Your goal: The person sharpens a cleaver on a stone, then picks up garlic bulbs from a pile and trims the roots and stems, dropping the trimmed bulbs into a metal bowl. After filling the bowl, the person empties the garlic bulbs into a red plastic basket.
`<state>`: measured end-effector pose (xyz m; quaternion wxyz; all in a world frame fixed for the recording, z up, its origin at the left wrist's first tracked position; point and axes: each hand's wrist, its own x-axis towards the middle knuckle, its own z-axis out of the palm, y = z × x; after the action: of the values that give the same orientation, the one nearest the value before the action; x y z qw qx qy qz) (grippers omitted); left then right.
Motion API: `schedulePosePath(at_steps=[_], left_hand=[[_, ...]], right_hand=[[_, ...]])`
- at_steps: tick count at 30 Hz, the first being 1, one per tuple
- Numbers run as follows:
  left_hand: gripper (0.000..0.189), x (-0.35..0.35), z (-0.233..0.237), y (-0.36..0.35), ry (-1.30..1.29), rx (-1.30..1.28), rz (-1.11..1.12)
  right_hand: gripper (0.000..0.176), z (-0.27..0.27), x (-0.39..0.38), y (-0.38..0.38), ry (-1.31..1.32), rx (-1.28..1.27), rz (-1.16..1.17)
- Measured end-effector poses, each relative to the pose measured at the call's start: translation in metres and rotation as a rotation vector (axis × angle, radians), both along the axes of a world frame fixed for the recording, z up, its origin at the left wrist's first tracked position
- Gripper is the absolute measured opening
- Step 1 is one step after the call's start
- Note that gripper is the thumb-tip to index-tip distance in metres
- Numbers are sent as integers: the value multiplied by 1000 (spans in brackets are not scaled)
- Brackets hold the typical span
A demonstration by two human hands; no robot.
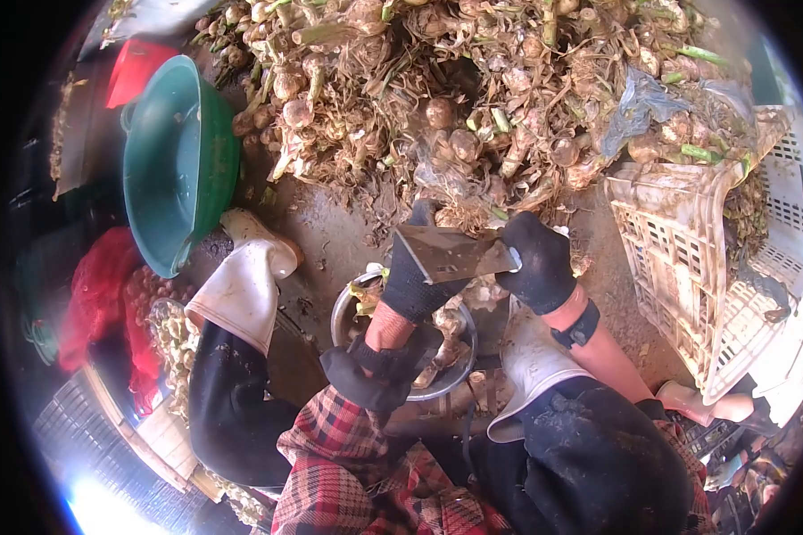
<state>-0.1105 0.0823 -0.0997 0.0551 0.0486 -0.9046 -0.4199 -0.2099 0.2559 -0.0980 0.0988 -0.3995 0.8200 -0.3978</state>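
My right hand [537,267], in a black glove, is closed round the handle of a cleaver [446,256]. Its broad, dirt-streaked blade points left and lies across the front of my left hand [409,285], also black-gloved. Most of the left fingers are hidden behind the blade; they look curled round something I cannot make out. Below both hands stands a metal basin [467,361] between my knees, holding trimmed garlic pieces [451,325]. Just beyond the blade lie loose garlic bulbs and dry skins at the edge of a large garlic pile [375,98].
A green basin [165,169] leans on its side at left, beside a red container [138,71]. Red netting [107,285] and more garlic [174,334] lie near my left knee. A dirty white plastic crate [669,259] stands at right. Blue plastic [642,107] rests on the pile.
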Motion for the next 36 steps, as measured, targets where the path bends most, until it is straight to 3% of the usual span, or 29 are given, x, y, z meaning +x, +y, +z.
schedulePosePath(at_steps=[2,5,7,8,9,13,15,16,18,19,21,22,23,24,29,32,34,36], left_hand=[[8,-7,26,2,-71,-208,-125],[23,-6,36,-1,-95,-128,-167],[37,-7,64,13,-252,516,279],[45,-8,81,14,-207,425,205],[45,-5,80,12,-202,413,230],[46,-13,50,6,-235,386,275],[47,-7,22,-4,-41,51,-155],[47,-6,21,-1,-31,46,-158],[52,-11,46,12,-165,452,279],[52,-8,40,7,-163,451,282],[59,-6,33,-6,-11,212,337],[58,0,32,-9,-197,440,502],[45,-6,50,-3,-146,856,640],[44,-4,44,-5,-86,936,662],[32,-8,40,15,3,1257,772],[27,-2,44,32,-71,1071,639],[29,1,39,43,35,1694,772],[26,2,34,45,39,1710,751]], right_hand=[[36,-7,1,-2,18,-42,-13],[29,-19,-1,0,-68,-118,-4],[19,-61,-2,4,-61,313,-276],[12,-78,-13,24,-70,358,-247],[10,-59,-15,30,-47,189,-275],[20,2,-3,6,-43,39,-213],[21,22,1,-1,-62,-117,-41],[18,21,3,-3,20,-116,-7],[16,-3,6,-2,-41,-34,-136],[15,-17,6,2,-103,53,-266],[10,-20,2,4,-83,43,-332],[10,-18,4,8,-198,22,-355],[11,-14,7,9,-313,2,-382],[15,-14,14,4,-407,-17,-426],[14,9,19,-24,-220,-162,-303],[15,2,21,-24,-202,-216,-280],[16,-2,24,-22,-210,-239,-276],[19,-2,25,-15,-199,-248,-263]])
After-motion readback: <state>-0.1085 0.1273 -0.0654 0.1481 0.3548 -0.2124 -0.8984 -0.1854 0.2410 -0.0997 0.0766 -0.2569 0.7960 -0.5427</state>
